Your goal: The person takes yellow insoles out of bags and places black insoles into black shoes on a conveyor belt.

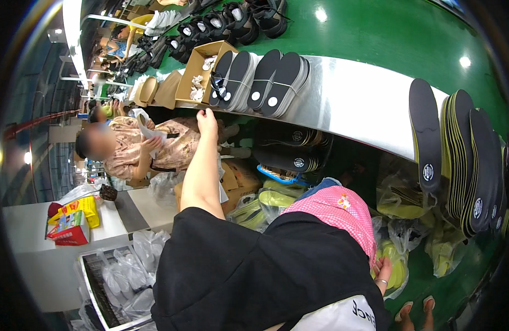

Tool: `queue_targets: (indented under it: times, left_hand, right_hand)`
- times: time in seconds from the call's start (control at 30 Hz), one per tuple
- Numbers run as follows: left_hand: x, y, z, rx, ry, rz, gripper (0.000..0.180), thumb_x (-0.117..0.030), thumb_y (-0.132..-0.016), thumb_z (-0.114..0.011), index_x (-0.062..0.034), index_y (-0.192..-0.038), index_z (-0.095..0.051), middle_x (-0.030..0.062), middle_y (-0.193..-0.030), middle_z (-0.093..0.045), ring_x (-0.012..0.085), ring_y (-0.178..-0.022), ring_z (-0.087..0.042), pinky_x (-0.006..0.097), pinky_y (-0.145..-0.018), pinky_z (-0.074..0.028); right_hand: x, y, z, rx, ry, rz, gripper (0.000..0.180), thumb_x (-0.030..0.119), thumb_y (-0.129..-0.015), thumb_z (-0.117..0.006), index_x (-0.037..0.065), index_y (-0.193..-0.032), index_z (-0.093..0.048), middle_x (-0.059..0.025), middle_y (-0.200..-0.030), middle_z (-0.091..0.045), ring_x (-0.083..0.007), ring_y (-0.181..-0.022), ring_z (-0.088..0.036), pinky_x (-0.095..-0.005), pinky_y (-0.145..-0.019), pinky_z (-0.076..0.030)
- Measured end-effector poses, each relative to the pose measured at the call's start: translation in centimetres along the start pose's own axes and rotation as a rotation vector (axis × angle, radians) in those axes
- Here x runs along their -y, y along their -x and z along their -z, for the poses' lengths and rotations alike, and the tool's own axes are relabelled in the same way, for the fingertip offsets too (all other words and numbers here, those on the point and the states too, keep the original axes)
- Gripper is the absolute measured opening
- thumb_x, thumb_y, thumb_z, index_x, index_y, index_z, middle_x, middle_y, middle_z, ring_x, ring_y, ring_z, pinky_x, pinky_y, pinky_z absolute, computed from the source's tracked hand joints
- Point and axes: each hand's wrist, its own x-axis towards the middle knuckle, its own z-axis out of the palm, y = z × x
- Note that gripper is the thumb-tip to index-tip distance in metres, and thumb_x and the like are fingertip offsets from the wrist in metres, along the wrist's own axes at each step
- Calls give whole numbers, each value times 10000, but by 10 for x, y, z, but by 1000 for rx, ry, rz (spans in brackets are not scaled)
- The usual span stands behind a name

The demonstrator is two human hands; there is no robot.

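Note:
My left hand is stretched to the near edge of the metal bench, just below an open cardboard box. Its fingers are closed, and whatever they may hold is hidden. Inside the box lie crumpled white pieces. To the right of the box stand bundles of black insoles, each with a white round mark and some tied with a band. My right hand hangs low by the pink checked apron, fingers loosely apart, nearest to a clear bag of yellow-green insoles.
Tall stacks of black insoles occupy the bench's right end. More insoles sit on a shelf underneath. Dark shoes line the green surface beyond. A co-worker stands at left. A crate of plastic-wrapped items is at lower left.

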Motion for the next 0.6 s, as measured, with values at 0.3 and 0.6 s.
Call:
queue_targets:
  times: [0.3,0.6]
  left_hand:
    - [15,98,2,191,-73,178,411,-330,-806,-503,-4,-1055,-480,124,-916,-567,202,-703,-556,308,-570,-462]
    - [13,89,-20,169,-22,9,494,-363,-747,-603,14,-1048,-493,140,-963,-566,234,-889,-541,329,-792,-418]
  right_hand:
    - [-37,27,-23,38,61,406,225,243,-820,-492,42,-861,-583,-69,-711,-565,-206,-639,-534,-352,-555,-425]
    - [-54,9,8,16,-94,192,209,256,-819,-481,62,-805,-557,-53,-661,-530,-185,-594,-508,-335,-517,-397]
